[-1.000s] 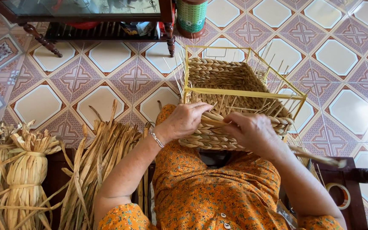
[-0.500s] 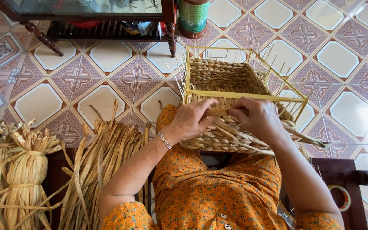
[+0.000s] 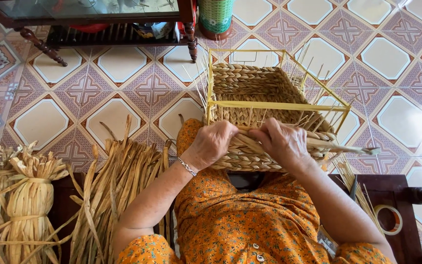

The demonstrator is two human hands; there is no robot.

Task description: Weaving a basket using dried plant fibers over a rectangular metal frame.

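Several bundles of dried reed (image 3: 23,195), tied at the neck, stand at the far left, and just beside them a loose sheaf of longer dried strands (image 3: 118,188) fans up from the floor. Next comes the left hand (image 3: 211,144), a thin bracelet (image 3: 187,166) on its wrist, fingers curled and pressed against the near wall of a half-woven basket (image 3: 264,88). That basket rests on the person's lap, tipped forward, its braided sides built around a yellow wire frame (image 3: 274,105) with thin uprights sticking out past the rim. The right hand (image 3: 282,142) sits touching the same wall, closed around a thick twisted strand (image 3: 340,145) whose free end juts out to the right. Beyond it, a roll of tape (image 3: 389,220) lies on the dark wooden armrest (image 3: 418,195). At the top, a green woven bin (image 3: 216,14) stands on the tiled floor (image 3: 123,63) beside a dark wooden cabinet (image 3: 98,22).

Judging from this grip, the strand could crack or fray if bent too sharply around an upright, since the fibre looks dry. Slack in either hand would likely let the row loosen and leave a gap. The thin uprights may snap or bend out of line under hard pulling, and the tilted basket could slip off the lap.
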